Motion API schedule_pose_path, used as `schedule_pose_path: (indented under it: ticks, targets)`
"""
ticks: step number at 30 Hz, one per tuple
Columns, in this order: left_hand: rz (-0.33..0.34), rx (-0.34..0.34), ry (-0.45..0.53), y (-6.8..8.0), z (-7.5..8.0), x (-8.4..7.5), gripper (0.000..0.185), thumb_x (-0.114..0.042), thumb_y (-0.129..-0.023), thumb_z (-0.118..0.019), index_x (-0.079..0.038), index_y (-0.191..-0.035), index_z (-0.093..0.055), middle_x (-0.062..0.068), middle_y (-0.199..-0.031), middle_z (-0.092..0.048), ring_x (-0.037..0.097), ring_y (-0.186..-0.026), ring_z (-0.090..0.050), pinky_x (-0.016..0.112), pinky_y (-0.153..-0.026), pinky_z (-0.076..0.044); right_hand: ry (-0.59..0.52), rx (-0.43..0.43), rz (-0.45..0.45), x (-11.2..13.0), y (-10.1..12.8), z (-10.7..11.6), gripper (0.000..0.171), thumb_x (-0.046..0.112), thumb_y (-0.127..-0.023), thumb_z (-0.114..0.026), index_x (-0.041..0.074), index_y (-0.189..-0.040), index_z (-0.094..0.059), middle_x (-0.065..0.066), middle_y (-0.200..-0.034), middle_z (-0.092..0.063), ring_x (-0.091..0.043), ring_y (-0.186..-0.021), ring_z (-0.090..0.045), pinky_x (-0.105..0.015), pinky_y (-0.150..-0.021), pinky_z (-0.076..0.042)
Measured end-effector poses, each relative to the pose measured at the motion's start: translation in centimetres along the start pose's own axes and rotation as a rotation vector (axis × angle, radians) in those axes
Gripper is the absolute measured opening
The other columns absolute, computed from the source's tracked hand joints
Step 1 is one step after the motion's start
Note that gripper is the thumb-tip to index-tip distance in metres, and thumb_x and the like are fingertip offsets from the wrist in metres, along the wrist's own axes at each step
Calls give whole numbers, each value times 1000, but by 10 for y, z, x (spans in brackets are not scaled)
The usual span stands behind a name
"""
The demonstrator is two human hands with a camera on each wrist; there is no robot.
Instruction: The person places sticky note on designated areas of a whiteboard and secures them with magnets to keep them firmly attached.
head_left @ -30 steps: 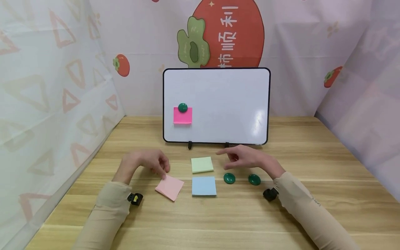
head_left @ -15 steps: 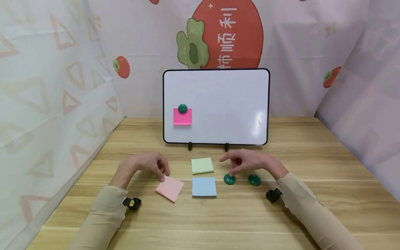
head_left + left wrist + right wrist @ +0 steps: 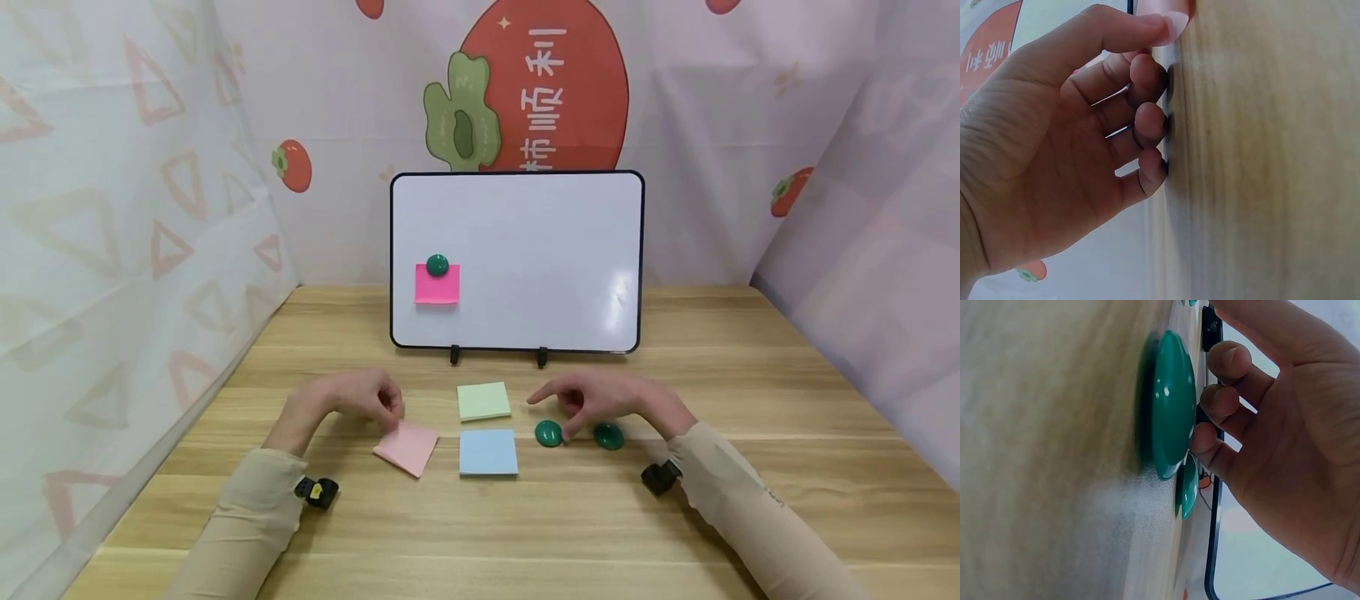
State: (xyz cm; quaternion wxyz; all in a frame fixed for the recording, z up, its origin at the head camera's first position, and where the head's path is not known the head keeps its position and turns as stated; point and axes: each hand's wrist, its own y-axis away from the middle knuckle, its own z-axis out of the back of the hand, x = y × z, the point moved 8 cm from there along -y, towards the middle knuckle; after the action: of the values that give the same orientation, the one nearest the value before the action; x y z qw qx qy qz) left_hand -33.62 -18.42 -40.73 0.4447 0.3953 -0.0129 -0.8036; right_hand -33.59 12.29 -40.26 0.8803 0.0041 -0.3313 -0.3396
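On the left lies a light pink sticky note [image 3: 408, 450]. My left hand [image 3: 360, 396] pinches its far edge, and in the left wrist view the pink paper [image 3: 1177, 22] curls up at the thumb tip. The other left fingers bend down to the tabletop. My right hand [image 3: 600, 396] hovers over the green round magnets with loosely bent fingers. Its thumb is at the right edge of one magnet [image 3: 548, 433], and a second magnet [image 3: 608, 436] lies just right. In the right wrist view a large magnet [image 3: 1174, 406] stands close, with another [image 3: 1190, 486] behind it.
A whiteboard [image 3: 525, 258] stands at the back on small black feet [image 3: 454, 355]. It bears a hot pink note [image 3: 437, 287] under a green magnet [image 3: 437, 265]. Between my hands lie a pale green note pad [image 3: 483, 402] and a blue one [image 3: 488, 452].
My right hand has come down toward the magnets, its thumb now at the right side of the left one. The left hand stays at the pink note, whose far edge has lifted slightly.
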Motion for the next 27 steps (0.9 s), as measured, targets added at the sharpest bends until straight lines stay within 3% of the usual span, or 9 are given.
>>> schedule_pose_path:
  ticks: [15,22,27]
  targets:
    - [12,-21,26,-3,-1,8,9,-19,-86,-72,-10,-86,-69,-4,-75,-61,9,-64,-49,22,-56,-40,25,45,33,9,-3,-10,55,28,-81,-83,34,-131,-62,9,-69,-42,-7,-65,-40,-22,-63,-35]
    - [-4,-6,5,-1,-1,3,30,-20,-74,-88,-10,-94,-68,-2,-74,-57,10,-68,-48,20,-60,-39,14,48,31,12,-2,-9,53,27,-82,-82,31,-131,-63,9,-70,-42,-7,-66,-40,-21,-63,-34]
    - [-5,-9,-26,-1,-1,-2,26,-15,-72,-88,-10,-88,-68,-3,-73,-56,11,-67,-48,22,-60,-38,23,45,25,13,-2,-8,52,27,-82,-82,30,-131,-64,9,-71,-44,-7,-67,-41,-21,-64,-35]
